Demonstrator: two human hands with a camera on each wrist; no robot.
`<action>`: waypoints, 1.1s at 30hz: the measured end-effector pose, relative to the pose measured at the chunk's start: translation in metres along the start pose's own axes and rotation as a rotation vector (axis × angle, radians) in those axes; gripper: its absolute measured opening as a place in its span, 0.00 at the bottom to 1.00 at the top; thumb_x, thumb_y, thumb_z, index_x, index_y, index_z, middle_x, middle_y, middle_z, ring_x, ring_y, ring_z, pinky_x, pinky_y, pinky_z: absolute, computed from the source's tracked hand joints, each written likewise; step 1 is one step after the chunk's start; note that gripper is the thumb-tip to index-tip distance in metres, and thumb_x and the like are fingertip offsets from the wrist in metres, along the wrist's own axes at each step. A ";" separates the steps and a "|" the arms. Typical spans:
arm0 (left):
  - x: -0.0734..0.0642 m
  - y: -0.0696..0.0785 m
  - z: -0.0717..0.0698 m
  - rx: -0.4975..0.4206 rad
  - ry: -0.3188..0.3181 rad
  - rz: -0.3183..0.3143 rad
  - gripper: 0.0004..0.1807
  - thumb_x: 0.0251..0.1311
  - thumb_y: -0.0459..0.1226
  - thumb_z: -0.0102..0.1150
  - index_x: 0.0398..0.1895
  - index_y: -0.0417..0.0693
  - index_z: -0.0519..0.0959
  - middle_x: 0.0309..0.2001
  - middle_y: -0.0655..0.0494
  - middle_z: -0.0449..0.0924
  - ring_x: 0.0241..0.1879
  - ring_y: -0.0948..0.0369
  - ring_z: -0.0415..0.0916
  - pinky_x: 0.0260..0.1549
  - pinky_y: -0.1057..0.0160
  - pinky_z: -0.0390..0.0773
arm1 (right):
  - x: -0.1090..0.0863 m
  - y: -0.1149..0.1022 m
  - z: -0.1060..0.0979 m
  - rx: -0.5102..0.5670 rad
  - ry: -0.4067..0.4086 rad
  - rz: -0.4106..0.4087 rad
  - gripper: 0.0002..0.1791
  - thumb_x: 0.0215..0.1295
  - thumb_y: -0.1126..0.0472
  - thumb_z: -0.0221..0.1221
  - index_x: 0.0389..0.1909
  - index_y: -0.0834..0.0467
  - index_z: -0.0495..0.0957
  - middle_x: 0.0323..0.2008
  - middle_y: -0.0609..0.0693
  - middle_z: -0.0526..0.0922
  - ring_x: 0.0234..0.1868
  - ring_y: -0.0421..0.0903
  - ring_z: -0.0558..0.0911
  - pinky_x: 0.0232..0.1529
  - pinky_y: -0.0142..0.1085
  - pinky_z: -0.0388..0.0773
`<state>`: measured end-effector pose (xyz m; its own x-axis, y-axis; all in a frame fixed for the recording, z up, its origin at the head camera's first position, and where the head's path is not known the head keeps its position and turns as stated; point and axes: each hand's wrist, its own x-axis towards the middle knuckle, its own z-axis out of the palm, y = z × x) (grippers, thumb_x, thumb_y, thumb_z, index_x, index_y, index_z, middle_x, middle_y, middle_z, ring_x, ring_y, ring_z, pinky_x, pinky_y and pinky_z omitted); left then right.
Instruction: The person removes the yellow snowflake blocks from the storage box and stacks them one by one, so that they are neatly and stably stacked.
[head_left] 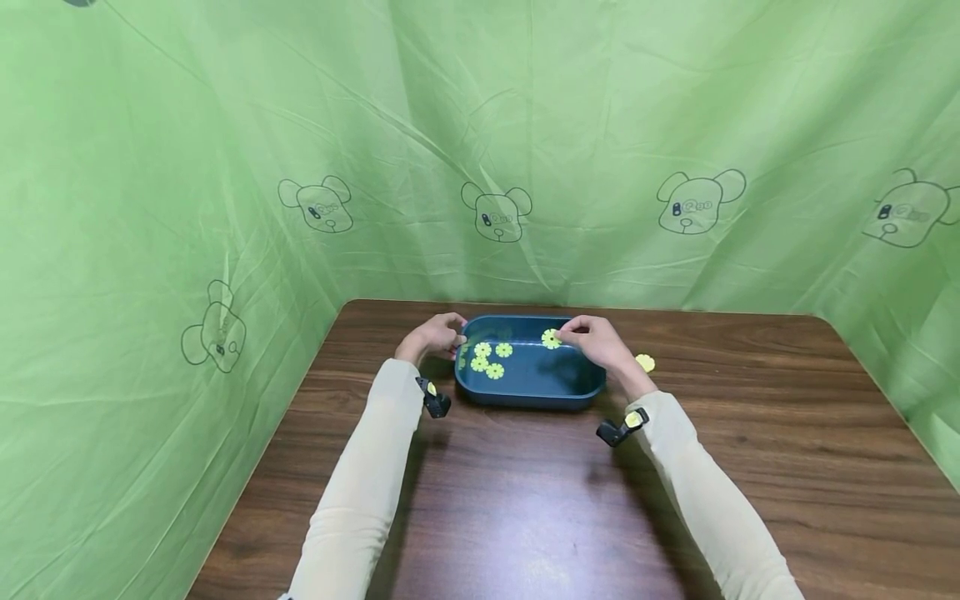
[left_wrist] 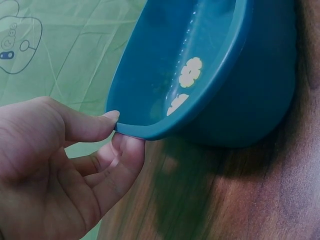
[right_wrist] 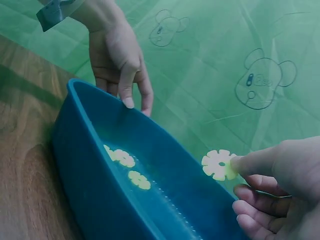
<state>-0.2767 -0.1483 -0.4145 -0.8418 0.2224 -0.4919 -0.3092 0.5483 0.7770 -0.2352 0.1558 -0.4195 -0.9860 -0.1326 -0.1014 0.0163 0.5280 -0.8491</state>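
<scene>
A blue oval-cornered plastic basin (head_left: pixel 540 402) stands on the table, with several yellow flower-shaped discs (head_left: pixel 495 371) lying on its floor toward the left. My left hand (head_left: pixel 438 335) pinches the basin's left rim, thumb on the inside and fingers beneath the lip, as the left wrist view shows. Over the right part of the basin, my right hand (head_left: pixel 596 340) pinches one yellow notched disc (right_wrist: pixel 219 165) by its edge between thumb and forefinger. In the right wrist view that disc is upright, and its small central hole shows.
Another yellow disc (head_left: pixel 645 362) lies on the wooden table (head_left: pixel 750 433) just right of the basin, beside the right forearm. A green curtain (head_left: pixel 600 125) with printed bear heads hangs behind the table and along its left side. Both wrists carry black straps with cameras.
</scene>
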 end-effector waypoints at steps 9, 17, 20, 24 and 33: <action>0.000 0.000 0.000 0.001 -0.001 0.000 0.18 0.69 0.30 0.49 0.61 0.44 0.65 0.37 0.46 0.69 0.33 0.56 0.72 0.54 0.45 0.76 | -0.009 0.007 -0.018 0.003 0.046 -0.028 0.16 0.66 0.53 0.60 0.42 0.63 0.80 0.45 0.58 0.80 0.43 0.48 0.73 0.41 0.34 0.69; -0.001 0.000 0.001 0.002 0.003 0.001 0.19 0.69 0.30 0.49 0.61 0.44 0.65 0.39 0.45 0.70 0.33 0.56 0.72 0.53 0.46 0.76 | -0.014 0.020 -0.031 0.038 0.078 0.000 0.18 0.66 0.53 0.59 0.43 0.65 0.79 0.39 0.55 0.79 0.37 0.47 0.74 0.37 0.33 0.72; -0.002 0.001 0.001 -0.001 0.003 0.002 0.19 0.69 0.31 0.49 0.61 0.44 0.65 0.38 0.46 0.70 0.33 0.57 0.72 0.54 0.45 0.76 | -0.020 0.020 -0.035 0.066 0.092 0.007 0.18 0.66 0.54 0.60 0.43 0.67 0.79 0.37 0.56 0.79 0.37 0.47 0.74 0.37 0.32 0.72; -0.002 0.001 0.002 0.001 0.003 0.002 0.18 0.69 0.31 0.49 0.61 0.44 0.65 0.37 0.46 0.69 0.33 0.57 0.72 0.54 0.45 0.76 | -0.024 0.025 -0.042 0.081 0.103 0.018 0.20 0.65 0.53 0.60 0.44 0.68 0.78 0.37 0.57 0.80 0.36 0.43 0.75 0.38 0.32 0.73; 0.000 0.000 0.001 -0.003 0.001 0.003 0.18 0.69 0.31 0.49 0.61 0.44 0.65 0.44 0.40 0.71 0.34 0.56 0.72 0.53 0.46 0.76 | -0.032 0.033 -0.053 0.080 0.111 0.071 0.22 0.66 0.51 0.59 0.46 0.67 0.77 0.31 0.43 0.79 0.34 0.37 0.76 0.33 0.28 0.72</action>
<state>-0.2760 -0.1477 -0.4146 -0.8429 0.2236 -0.4894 -0.3081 0.5453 0.7796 -0.2118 0.2224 -0.4166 -0.9941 -0.0016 -0.1086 0.0955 0.4634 -0.8810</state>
